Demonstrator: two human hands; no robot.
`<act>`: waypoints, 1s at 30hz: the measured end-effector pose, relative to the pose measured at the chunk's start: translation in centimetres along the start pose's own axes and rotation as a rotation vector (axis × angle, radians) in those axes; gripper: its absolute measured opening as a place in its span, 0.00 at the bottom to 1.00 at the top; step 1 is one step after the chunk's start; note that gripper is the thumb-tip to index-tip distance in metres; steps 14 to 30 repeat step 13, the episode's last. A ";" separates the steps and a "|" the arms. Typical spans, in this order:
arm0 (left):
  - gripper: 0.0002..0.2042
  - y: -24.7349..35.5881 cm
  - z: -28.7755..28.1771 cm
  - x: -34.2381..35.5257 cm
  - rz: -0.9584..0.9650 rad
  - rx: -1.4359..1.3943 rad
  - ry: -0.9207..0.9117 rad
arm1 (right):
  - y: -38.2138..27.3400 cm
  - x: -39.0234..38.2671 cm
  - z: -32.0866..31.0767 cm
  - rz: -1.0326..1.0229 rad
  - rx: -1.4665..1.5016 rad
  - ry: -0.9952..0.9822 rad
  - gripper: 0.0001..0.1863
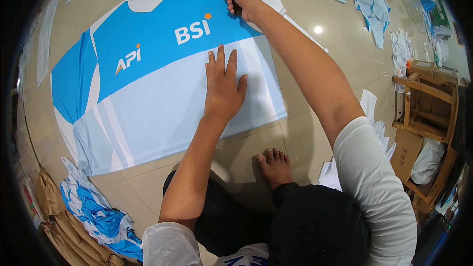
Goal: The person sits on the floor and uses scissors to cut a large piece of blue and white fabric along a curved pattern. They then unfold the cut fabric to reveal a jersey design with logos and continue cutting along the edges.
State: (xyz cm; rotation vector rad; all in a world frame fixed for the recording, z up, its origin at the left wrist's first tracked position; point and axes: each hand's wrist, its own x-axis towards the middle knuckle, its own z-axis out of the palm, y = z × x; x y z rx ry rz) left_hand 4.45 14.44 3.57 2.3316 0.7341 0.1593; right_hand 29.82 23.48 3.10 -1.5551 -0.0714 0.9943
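Observation:
A large printed cloth panel (pixel 152 123) lies spread on the floor in front of me, blue in its far part and pale blue in its near part, with white shapes, white lettering and small orange marks. My left hand (pixel 222 86) rests flat on it, fingers spread, across the line where the two blues meet. Farther off, near the cloth's far right part, my right hand (pixel 245 3) is closed round the black handles of a pair of scissors (pixel 234 1). The blades point away from me and are cut off by the top edge of the view.
Blue and white cloth scraps (pixel 101 214) are heaped at the near left beside brown sacking (pixel 71 226). More cloth pieces (pixel 362 0) lie at the far right. A wooden stool (pixel 426 93), cardboard boxes (pixel 408 155) and a white plastic bag (pixel 427 160) stand on the right. My bare foot (pixel 274 167) is near the cloth's edge.

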 end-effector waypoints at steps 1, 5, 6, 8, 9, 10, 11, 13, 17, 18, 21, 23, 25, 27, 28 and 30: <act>0.33 0.0 0.0 0.0 0.003 0.002 0.001 | -0.2 0.3 -0.1 -0.002 0.008 -0.005 0.12; 0.33 0.1 0.2 0.0 0.012 0.009 -0.001 | -0.8 1.5 -0.4 -0.020 0.000 -0.035 0.13; 0.33 0.0 0.3 0.1 0.018 0.009 0.003 | -1.0 1.8 -0.5 -0.026 -0.016 -0.032 0.13; 0.33 0.1 0.6 0.2 0.034 0.006 0.011 | -1.0 2.1 -1.1 -0.049 -0.074 -0.019 0.13; 0.33 0.0 0.6 0.2 0.031 0.002 0.013 | -1.0 2.0 -1.4 -0.063 -0.113 -0.015 0.14; 0.33 0.0 0.6 0.2 0.029 -0.004 0.014 | -1.2 2.0 -1.9 -0.078 -0.152 -0.010 0.15; 0.33 0.1 0.6 0.2 0.029 -0.012 0.015 | -1.5 1.8 -2.8 -0.149 -0.439 0.044 0.18; 0.34 -0.3 0.2 0.1 -0.001 0.026 0.003 | -2.0 0.2 -4.0 -0.289 -1.004 0.134 0.24; 0.34 -0.3 0.2 0.1 -0.001 0.026 0.003 | -2.0 0.2 -4.0 -0.289 -1.004 0.134 0.24; 0.34 -0.3 0.2 0.1 -0.001 0.026 0.003 | -2.0 0.2 -4.0 -0.289 -1.004 0.134 0.24; 0.34 -0.3 0.2 0.1 -0.001 0.026 0.003 | -2.0 0.2 -4.0 -0.289 -1.004 0.134 0.24; 0.34 -0.3 0.2 0.1 -0.001 0.026 0.003 | -2.0 0.2 -4.0 -0.289 -1.004 0.134 0.24; 0.34 -0.3 0.2 0.1 -0.001 0.026 0.003 | -2.0 0.2 -4.0 -0.289 -1.004 0.134 0.24; 0.34 -0.3 0.2 0.1 -0.001 0.026 0.003 | -2.0 0.2 -4.0 -0.289 -1.004 0.134 0.24; 0.34 -0.3 0.2 0.1 -0.001 0.026 0.003 | -2.0 0.2 -4.0 -0.289 -1.004 0.134 0.24; 0.34 -0.3 0.2 0.1 -0.001 0.026 0.003 | -2.0 0.2 -4.0 -0.289 -1.004 0.134 0.24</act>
